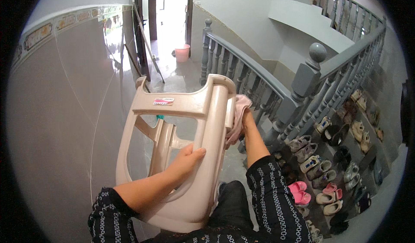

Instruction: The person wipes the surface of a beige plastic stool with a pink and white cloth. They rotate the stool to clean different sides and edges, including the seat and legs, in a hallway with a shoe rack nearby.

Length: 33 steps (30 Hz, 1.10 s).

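Observation:
A beige plastic stool point(207, 123), tipped on its side with its legs pointing away, is held up before me. My left hand point(186, 158) grips the edge of one of its legs, the thumb lying over the rim of an opening. A small sticker with writing is on the stool's far part. At the stool's right side is a pink cloth point(238, 119), with my right hand point(245, 118) behind and under it, pressed near the leg. The cloth hides most of the fingers of that hand.
A grey balustrade point(249, 64) runs beside a staircase on the right. Many pairs of shoes point(324, 171) stand on the floor at lower right. A tiled wall point(71, 113) is close on the left. A pink bucket point(182, 53) and a long pole point(146, 38) are by the doorway.

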{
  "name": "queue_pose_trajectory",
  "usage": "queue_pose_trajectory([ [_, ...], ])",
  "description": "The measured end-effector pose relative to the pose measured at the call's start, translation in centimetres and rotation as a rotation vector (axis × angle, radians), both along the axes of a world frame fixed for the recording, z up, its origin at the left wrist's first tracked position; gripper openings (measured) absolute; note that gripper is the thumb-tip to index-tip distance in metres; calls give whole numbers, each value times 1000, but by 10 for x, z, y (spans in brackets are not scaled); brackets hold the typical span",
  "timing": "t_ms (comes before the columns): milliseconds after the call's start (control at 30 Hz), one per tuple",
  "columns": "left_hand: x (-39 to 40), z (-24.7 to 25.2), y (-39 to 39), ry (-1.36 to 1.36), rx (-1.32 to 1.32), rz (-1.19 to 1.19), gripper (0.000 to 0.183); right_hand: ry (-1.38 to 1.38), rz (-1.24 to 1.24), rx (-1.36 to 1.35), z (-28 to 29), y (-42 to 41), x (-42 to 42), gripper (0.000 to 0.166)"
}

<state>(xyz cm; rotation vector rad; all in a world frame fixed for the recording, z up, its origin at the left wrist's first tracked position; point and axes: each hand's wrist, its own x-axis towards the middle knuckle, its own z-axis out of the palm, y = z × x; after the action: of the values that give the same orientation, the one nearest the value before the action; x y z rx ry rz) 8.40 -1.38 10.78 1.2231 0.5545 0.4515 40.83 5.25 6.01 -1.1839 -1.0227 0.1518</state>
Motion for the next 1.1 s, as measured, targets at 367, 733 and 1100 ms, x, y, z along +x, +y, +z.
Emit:
queue_pose_trajectory([
  [367,-15,3,-2,-31,11,87,17,165,116,1,63,-4,-46,27],
  [733,-25,5,1,6,62,99,20,-210,-393,-405,77,-6,-77,29],
  [1100,-15,7,-9,-20,64,106,16,-17,-44,-1,59,-26,-37,23],
])
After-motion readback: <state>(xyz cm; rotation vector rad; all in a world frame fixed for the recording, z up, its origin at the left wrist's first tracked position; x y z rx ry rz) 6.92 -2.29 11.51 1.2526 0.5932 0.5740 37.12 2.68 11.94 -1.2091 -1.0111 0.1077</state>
